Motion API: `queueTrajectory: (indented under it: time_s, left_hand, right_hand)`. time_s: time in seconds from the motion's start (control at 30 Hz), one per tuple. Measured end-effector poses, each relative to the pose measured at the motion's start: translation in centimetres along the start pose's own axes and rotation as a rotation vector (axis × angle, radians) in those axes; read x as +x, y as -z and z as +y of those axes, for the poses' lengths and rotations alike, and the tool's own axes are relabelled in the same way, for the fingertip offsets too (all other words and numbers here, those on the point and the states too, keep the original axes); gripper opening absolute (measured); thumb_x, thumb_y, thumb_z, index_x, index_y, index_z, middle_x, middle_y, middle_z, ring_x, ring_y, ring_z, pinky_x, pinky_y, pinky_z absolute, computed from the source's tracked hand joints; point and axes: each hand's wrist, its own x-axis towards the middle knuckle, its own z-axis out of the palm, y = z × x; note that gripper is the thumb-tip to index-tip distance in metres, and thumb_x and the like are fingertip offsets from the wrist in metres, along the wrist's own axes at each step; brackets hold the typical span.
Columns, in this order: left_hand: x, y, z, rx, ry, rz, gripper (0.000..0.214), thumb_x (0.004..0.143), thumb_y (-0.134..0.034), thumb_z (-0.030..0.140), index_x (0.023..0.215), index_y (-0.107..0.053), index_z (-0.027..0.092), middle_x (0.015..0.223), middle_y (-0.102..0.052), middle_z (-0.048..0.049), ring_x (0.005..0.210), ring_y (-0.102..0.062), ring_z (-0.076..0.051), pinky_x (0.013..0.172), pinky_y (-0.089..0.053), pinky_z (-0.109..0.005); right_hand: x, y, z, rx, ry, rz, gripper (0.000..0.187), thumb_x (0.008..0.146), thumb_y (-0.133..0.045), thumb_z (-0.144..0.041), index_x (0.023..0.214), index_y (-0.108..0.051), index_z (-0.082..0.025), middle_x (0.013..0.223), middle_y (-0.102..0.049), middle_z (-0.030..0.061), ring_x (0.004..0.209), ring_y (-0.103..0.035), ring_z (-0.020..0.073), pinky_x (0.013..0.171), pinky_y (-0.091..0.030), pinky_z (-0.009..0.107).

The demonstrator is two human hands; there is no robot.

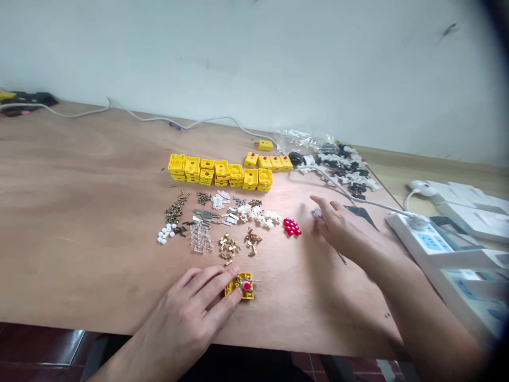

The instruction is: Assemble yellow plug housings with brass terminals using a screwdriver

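Left hand (185, 313) grip clamped on yellow plastic housing (240, 293) near bench (79, 212) front edge, pinning it flat and steady; right hand (344, 233) grip closed around purple-handled screwdriver (317, 214), raised right of red buttons (291, 226).

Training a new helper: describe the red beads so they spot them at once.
On the wooden table, find the row of yellow plastic housings. Below its right end, a small cluster of glossy red beads sits beside the right hand, the only loose red parts among the sorted piles.
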Motion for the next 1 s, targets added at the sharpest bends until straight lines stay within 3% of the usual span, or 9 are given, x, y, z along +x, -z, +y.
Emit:
queueTrajectory:
  time_s: [0.17,0.23,0.33,0.43,0.53,0.7,0.9,1.0]
  left_hand:
    - [-0.1,-0.5,0.1,-0.012,-0.006,0.017,0.03,0.104,-0.053,0.013,0.131,-0.066,0.014,0.14,-0.066,-0.0056,0.125,-0.058,-0.025,0.096,-0.045,-0.04]
    - [-0.2,-0.7,0.2,-0.016,-0.008,0.016,0.03,0.104,-0.053,0.013,0.132,-0.066,0.015,0.139,-0.067,-0.003,0.127,-0.058,-0.024,0.096,-0.044,-0.039]
    - [-0.2,-0.6,0.2,-0.026,0.006,0.037,0.031,0.104,-0.051,0.011,0.13,-0.067,0.016,0.137,-0.069,-0.0023,0.127,-0.058,-0.023,0.096,-0.044,-0.039]
    - [0.1,-0.3,0.1,-0.036,0.004,0.054,0.032,0.106,-0.046,0.01,0.128,-0.068,0.015,0.135,-0.07,-0.0018,0.126,-0.059,-0.023,0.095,-0.045,-0.038]
    - [0.2,-0.1,0.0,-0.037,-0.009,0.072,0.035,0.107,-0.041,0.01,0.126,-0.07,0.016,0.133,-0.072,0.0008,0.125,-0.06,-0.023,0.094,-0.044,-0.037]
    - [0.4,-0.3,-0.3,-0.047,-0.033,0.114,0.035,0.108,-0.041,0.01,0.12,-0.073,0.016,0.127,-0.075,0.003,0.12,-0.063,-0.021,0.091,-0.046,-0.035]
    - [0.1,-0.3,-1.1,0.003,-0.075,0.08,0.035,0.107,-0.042,0.011,0.124,-0.072,0.019,0.129,-0.074,-0.0005,0.121,-0.065,-0.02,0.091,-0.052,-0.03]
    - [-0.6,-1.5,-1.1,0.025,-0.077,0.106,0.032,0.106,-0.048,0.014,0.125,-0.072,0.022,0.129,-0.073,-0.0025,0.12,-0.066,-0.02,0.094,-0.053,-0.028]
  right_hand:
    - [1.2,3.5,-0.6,0.151,-0.024,0.099,0.037,0.093,-0.055,-0.03,0.127,-0.065,-0.02,0.104,-0.072,0.0117,0.07,-0.07,0.0216,0.061,-0.056,0.034]
    - [1.6,5.3,-1.8,0.29,0.001,0.208,0.038,0.098,-0.055,-0.036,0.136,-0.057,-0.029,0.109,-0.069,0.0061,0.082,-0.073,0.0187,0.07,-0.06,0.031]
    - [2.3,6.2,-4.4,0.813,0.138,0.403,0.035,0.096,-0.064,-0.033,0.13,-0.061,-0.03,0.107,-0.065,0.0035,0.082,-0.073,0.0166,0.073,-0.064,0.031]
    - [3.0,5.1,-6.7,0.995,0.216,0.515,0.031,0.095,-0.067,-0.026,0.124,-0.062,-0.034,0.112,-0.063,0.0004,0.087,-0.073,0.0152,0.077,-0.067,0.033]
    - [3.5,3.3,-7.8,1.031,0.195,0.568,0.033,0.096,-0.065,-0.026,0.127,-0.058,-0.035,0.114,-0.062,0.0006,0.091,-0.072,0.0164,0.081,-0.068,0.037]
    - [3.8,1.6,-7.9,1.027,0.17,0.557,0.031,0.097,-0.063,-0.025,0.127,-0.058,-0.035,0.115,-0.062,0.0025,0.104,-0.07,0.0206,0.086,-0.069,0.042]
    - [3.8,1.0,-7.6,1.001,0.172,0.517,0.033,0.098,-0.061,-0.021,0.129,-0.058,-0.034,0.116,-0.063,0.0024,0.095,-0.073,0.0187,0.085,-0.069,0.041]
    - [3.7,0.7,-7.6,1.012,0.154,0.499,0.031,0.099,-0.061,-0.024,0.128,-0.059,-0.035,0.117,-0.062,0.0032,0.101,-0.071,0.0213,0.088,-0.068,0.044]
